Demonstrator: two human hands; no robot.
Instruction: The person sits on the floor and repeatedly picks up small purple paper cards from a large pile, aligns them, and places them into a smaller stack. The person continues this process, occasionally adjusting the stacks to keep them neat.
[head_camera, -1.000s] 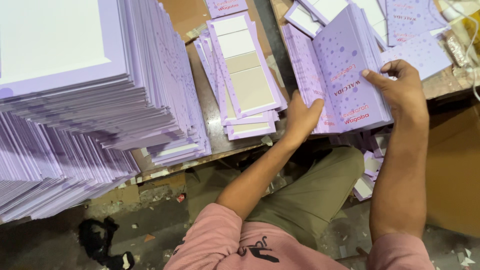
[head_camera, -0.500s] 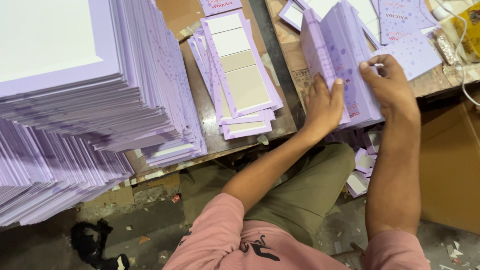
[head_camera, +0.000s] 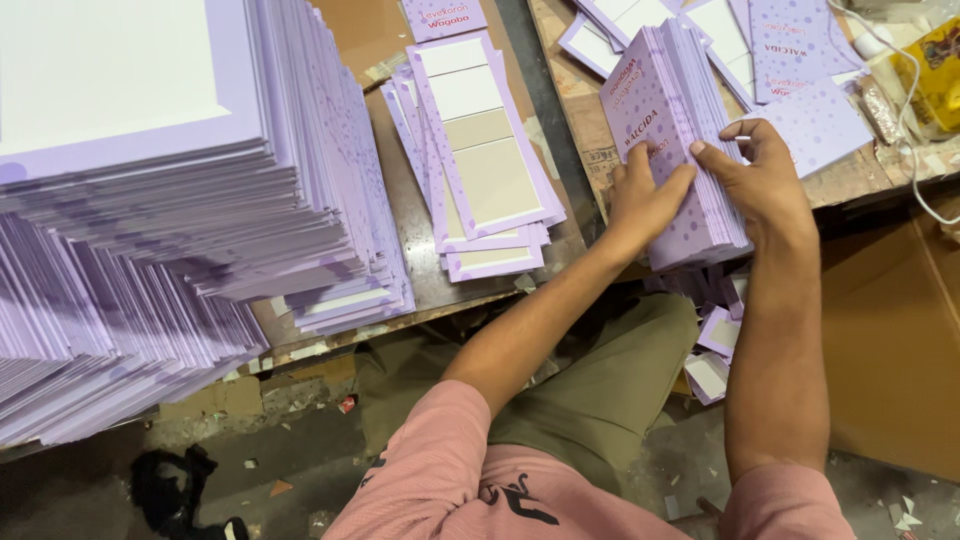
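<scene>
On workbench (head_camera: 560, 75), both hands square lilac dotted card bundle (head_camera: 660, 110).

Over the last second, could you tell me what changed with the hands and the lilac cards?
The left hand moved from the bundle's lower edge up onto its face; the bundle of lilac cards now stands squared between both hands. The right hand kept its grip. The big stacks stayed put.

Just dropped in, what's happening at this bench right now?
A person grips a thick bundle of lilac dotted cards stood on edge at the table's rim, left hand on its near face, right hand on the other side. A small fanned pile of panelled cards and a tall lilac stack lie alongside.
</scene>
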